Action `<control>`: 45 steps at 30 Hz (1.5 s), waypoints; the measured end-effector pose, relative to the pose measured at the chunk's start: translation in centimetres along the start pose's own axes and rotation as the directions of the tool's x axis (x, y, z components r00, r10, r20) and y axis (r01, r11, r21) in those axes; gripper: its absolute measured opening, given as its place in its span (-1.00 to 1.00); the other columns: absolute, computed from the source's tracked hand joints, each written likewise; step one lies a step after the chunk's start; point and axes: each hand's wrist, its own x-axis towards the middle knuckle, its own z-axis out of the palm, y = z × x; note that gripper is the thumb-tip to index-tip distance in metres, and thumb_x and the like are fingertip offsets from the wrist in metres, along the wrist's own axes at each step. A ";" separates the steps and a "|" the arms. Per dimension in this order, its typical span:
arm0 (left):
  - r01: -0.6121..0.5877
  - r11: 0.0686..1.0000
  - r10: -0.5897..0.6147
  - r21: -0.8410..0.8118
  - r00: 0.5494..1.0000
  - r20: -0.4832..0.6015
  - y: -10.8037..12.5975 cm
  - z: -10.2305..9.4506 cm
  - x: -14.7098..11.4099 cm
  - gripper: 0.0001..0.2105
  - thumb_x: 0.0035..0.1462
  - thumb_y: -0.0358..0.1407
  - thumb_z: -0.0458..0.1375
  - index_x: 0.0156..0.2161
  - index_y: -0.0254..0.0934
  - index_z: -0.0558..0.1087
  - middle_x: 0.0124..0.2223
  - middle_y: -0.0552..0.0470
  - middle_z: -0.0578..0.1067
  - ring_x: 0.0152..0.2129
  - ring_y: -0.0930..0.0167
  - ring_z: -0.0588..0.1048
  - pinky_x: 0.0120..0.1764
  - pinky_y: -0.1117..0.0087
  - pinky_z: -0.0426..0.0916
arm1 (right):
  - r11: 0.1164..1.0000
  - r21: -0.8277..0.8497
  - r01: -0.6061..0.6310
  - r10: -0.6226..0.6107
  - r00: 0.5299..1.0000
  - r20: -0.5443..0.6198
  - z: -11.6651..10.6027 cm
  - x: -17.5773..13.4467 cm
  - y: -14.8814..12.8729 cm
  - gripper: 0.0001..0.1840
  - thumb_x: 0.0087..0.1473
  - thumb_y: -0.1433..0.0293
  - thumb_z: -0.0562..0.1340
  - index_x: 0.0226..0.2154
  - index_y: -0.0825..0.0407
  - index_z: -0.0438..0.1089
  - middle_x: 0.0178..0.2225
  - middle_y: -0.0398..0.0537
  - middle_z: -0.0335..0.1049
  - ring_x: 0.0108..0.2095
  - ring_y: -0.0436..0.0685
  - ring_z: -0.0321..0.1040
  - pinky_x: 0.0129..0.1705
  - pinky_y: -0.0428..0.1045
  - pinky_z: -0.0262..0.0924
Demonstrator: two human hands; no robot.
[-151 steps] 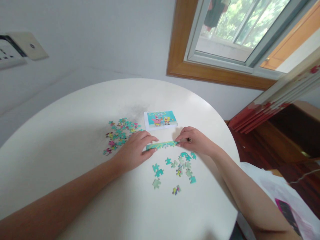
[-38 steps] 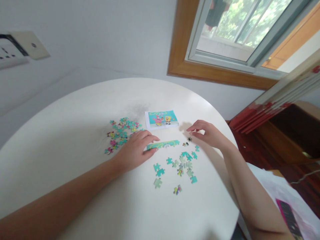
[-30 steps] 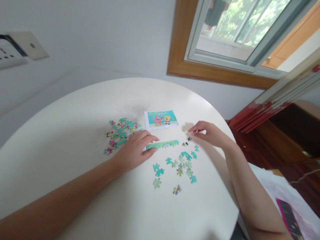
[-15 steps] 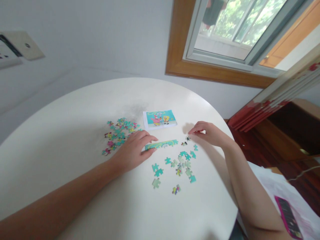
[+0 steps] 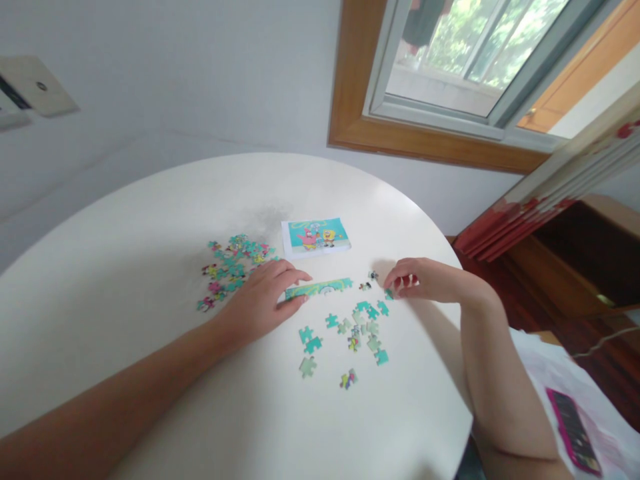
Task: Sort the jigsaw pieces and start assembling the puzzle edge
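Observation:
My left hand (image 5: 263, 293) rests on the table, thumb and index finger at opposite edges of a joined strip of puzzle pieces (image 5: 325, 288), holding its left end. The strip is teal with yellow-green marks and lies flat. At the right, my right hand (image 5: 420, 280) has its fingertips closed on a small teal puzzle piece (image 5: 389, 294) that is on the table and partly covered. Two dark-patterned puzzle pieces (image 5: 365, 286) lie just left of those fingers. Loose teal and pale green pieces (image 5: 373, 312) are scattered below the strip.
A printed cartoon picture card (image 5: 317, 238) lies behind the strip. A heap of mixed puzzle pieces (image 5: 233, 267) is left of my left hand. The round white table (image 5: 225, 413) meets the wall near a window. A pink-edged phone (image 5: 573, 430) lies at the lower right.
My right hand has moved slightly down and right, from beside a dark-patterned piece to the teal piece. My left hand stays at the strip. The view has shifted slightly.

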 end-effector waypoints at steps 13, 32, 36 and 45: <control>-0.008 1.000 0.008 -0.011 1.000 -0.006 0.1 -0.1 0.0 -0.76 0.22 -0.22 0.08 -0.04 -0.22 0.43 -0.13 -0.04 0.44 -0.16 0.27 0.42 -0.01 0.22 0.25 | 0.992 -0.033 -0.126 0.125 0.992 -0.021 0.2 0.3 -0.4 -0.84 -0.03 0.43 0.26 -0.31 -0.01 0.52 -0.33 -0.06 0.49 -0.33 0.11 0.39 -0.27 -0.03 0.23; 0.005 1.000 -0.005 -0.010 1.000 0.007 0.1 -0.1 0.0 -0.75 0.22 -0.21 0.07 -0.05 -0.22 0.43 -0.13 -0.05 0.45 -0.16 0.27 0.42 -0.02 0.21 0.26 | 0.985 -0.048 -0.166 0.161 0.983 -0.092 0.2 0.7 -0.1 -0.85 -0.03 0.41 0.23 -0.35 0.00 0.49 -0.35 -0.09 0.50 -0.36 0.10 0.39 -0.28 -0.03 0.23; 0.009 1.000 -0.009 -0.011 1.000 0.013 0.2 -0.2 0.1 -0.75 0.22 -0.21 0.06 -0.04 -0.22 0.43 -0.13 -0.06 0.45 -0.16 0.27 0.42 -0.02 0.20 0.26 | 0.986 -0.043 -0.160 0.155 0.983 -0.094 0.3 0.6 0.0 -0.80 -0.05 0.46 0.22 -0.33 0.00 0.52 -0.32 -0.05 0.52 -0.34 0.11 0.40 -0.27 -0.02 0.24; 0.012 1.000 -0.012 -0.017 1.000 0.011 0.2 -0.2 0.0 -0.75 0.22 -0.21 0.07 -0.04 -0.22 0.43 -0.13 -0.05 0.45 -0.16 0.26 0.42 -0.02 0.21 0.26 | 0.975 -0.087 -0.205 0.196 0.976 -0.099 0.3 0.8 0.4 -0.90 -0.07 0.37 0.28 -0.42 0.01 0.50 -0.36 -0.04 0.51 -0.38 0.12 0.37 -0.33 -0.02 0.21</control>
